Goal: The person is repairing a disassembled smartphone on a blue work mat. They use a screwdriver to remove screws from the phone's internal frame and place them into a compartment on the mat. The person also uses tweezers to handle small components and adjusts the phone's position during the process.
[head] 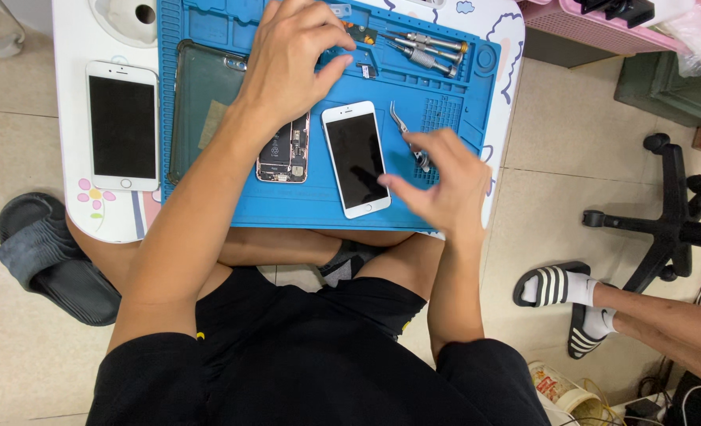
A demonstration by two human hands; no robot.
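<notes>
White phone screen (pixel 356 158) face up near the middle of the blue repair mat (pixel 303 201). Right hand (pixel 443 183) blurred just right of it, fingers loosely spread, empty, one fingertip near its edge. Tweezers (pixel 408 136) between. Left hand (pixel 294 55) above-left, fingers curled, grip unclear. Opened phone body (pixel 285 150) just left. White phone (pixel 122 125) well left, off the mat

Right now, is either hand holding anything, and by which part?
Left hand: cannot tell. Right hand holds nothing, hovering by the white phone screen and tweezers.
</notes>
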